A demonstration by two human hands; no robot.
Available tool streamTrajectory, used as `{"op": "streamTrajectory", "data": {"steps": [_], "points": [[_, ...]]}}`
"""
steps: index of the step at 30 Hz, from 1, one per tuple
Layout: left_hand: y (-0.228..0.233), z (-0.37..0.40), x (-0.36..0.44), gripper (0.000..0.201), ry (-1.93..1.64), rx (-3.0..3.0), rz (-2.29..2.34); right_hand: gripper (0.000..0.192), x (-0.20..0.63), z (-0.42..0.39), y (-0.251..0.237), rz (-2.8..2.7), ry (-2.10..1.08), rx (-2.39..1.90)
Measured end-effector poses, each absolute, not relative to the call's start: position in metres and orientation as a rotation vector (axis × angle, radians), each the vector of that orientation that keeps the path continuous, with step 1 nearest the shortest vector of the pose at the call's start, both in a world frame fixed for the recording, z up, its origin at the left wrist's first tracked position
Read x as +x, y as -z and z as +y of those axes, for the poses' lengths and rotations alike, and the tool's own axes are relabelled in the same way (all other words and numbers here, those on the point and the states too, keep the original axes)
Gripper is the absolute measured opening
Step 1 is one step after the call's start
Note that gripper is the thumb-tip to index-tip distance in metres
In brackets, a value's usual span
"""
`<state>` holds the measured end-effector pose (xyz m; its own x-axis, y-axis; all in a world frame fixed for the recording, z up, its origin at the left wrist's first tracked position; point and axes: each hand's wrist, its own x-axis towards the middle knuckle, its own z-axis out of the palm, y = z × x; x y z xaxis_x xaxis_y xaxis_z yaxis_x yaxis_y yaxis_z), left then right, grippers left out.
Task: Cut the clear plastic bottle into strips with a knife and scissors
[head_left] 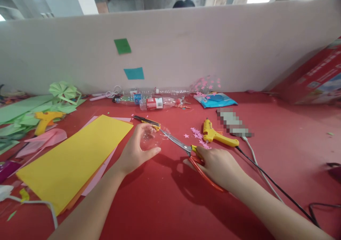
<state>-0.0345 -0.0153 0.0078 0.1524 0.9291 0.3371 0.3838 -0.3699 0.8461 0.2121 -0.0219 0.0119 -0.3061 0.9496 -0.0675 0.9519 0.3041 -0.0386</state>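
Observation:
My right hand [217, 163] grips a pair of scissors [178, 141] by the red and yellow handles. The blades point up and left toward my left hand [137, 147]. That hand is curled around a clear piece of plastic [151, 137], with the thumb stretched along its near side. The plastic is see-through, so its exact shape is hard to make out. Just beyond my left fingertips a yellow and black utility knife [146, 120] lies on the red table.
Yellow paper sheets [80, 162] lie at left, near an orange-yellow glue gun [48, 119] and green paper [26, 108]. Plastic bottles [154, 103] and a wipes pack [217, 100] line the back. Pink stars [197, 135], a yellow glue gun [217, 135] and a blurred-out phone [233, 123] lie right.

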Motion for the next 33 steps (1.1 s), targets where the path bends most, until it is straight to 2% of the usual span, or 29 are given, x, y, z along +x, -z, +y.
{"op": "streamTrajectory", "data": {"steps": [10,17,24,29,33], "points": [[-0.0065,-0.0208,-0.0313,0.051,-1.255,1.892,1.156,0.046,0.2118,-0.0261,-0.0148,2.596,0.063,1.843],[-0.0088,-0.0225,-0.0325,0.048,-1.252,1.916,1.163,0.031,0.2127,-0.0259,-0.0098,2.588,-0.007,1.826],[-0.0107,-0.022,-0.0335,0.049,-1.282,1.894,1.111,0.025,0.2113,-0.0256,-0.0058,2.661,-0.076,1.81],[-0.0118,-0.0209,-0.0347,0.047,-1.285,1.888,1.087,0.028,0.2122,-0.0247,-0.0064,2.65,-0.083,1.802],[-0.0114,-0.0228,-0.0347,0.049,-1.259,1.874,1.041,0.041,0.2126,-0.0244,-0.0086,2.668,-0.077,1.812]]}}
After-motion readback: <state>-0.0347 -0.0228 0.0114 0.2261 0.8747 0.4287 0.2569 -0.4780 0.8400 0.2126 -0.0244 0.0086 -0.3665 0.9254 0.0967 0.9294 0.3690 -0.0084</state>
